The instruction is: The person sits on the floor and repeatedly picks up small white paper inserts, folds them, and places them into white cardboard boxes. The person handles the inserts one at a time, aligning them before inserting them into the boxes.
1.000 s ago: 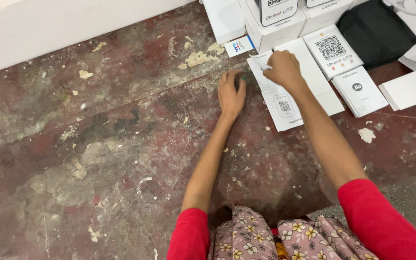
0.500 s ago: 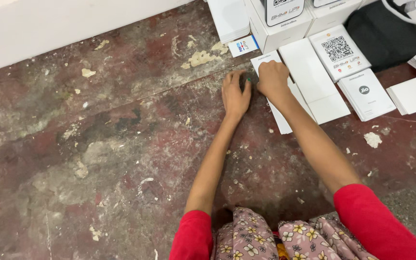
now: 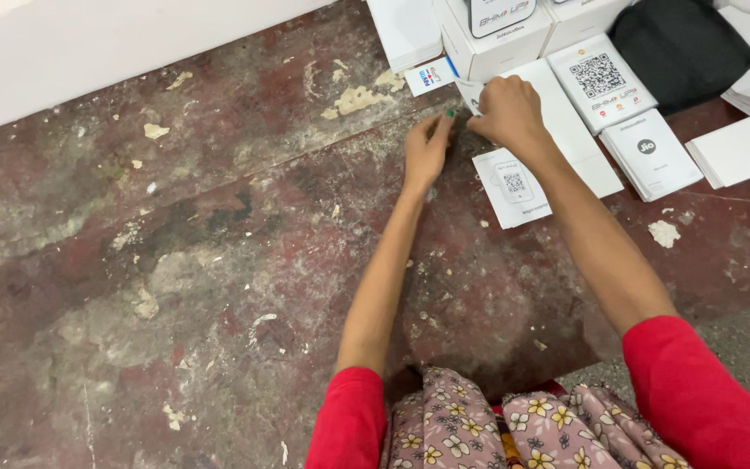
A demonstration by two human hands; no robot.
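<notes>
white leaflet [image 3: 514, 187] with a printed code lies flat on the worn red floor [image 3: 175, 287], beside the white boxes [image 3: 492, 35]. right hand [image 3: 507, 111] is curled, pinching the leaflet's far edge. left hand [image 3: 427, 152] reaches in, fingertips loosely extended at that edge, grasping nothing. judged: handling step; a clean lift needs the edge separated.

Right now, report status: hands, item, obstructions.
Left hand and right hand pinch at a white leaflet edge. White boxes crowd close behind. Grip state unclear.
</notes>
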